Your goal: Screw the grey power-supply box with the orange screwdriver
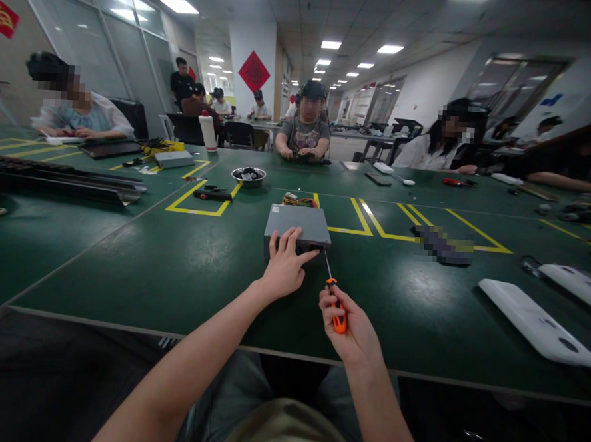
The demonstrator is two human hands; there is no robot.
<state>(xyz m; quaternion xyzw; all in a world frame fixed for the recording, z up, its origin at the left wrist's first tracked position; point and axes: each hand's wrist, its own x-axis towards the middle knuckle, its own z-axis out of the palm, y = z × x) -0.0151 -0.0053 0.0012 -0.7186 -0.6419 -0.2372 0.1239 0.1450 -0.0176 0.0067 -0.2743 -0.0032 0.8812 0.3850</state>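
Observation:
A grey metal computer power supply (300,222) rests on the green table in front of me, its bundle of coloured cables (299,200) lying behind it. My left hand (285,267) lies against its near edge with fingers spread over the top and front, one finger pointing toward the front right corner. In my right hand (347,321) is a screwdriver (338,317) with an orange and black handle. Its thin shaft slants up to the left, and the tip is at the front right corner of the power supply. Whether it sits in a screw is too small to tell.
A metal bowl (248,176) of small dark parts stands behind, left of the power supply. Black tools (213,194) lie inside yellow tape. White devices (539,322) lie at right, metal rails (62,179) at left. Co-workers sit across the table (172,267).

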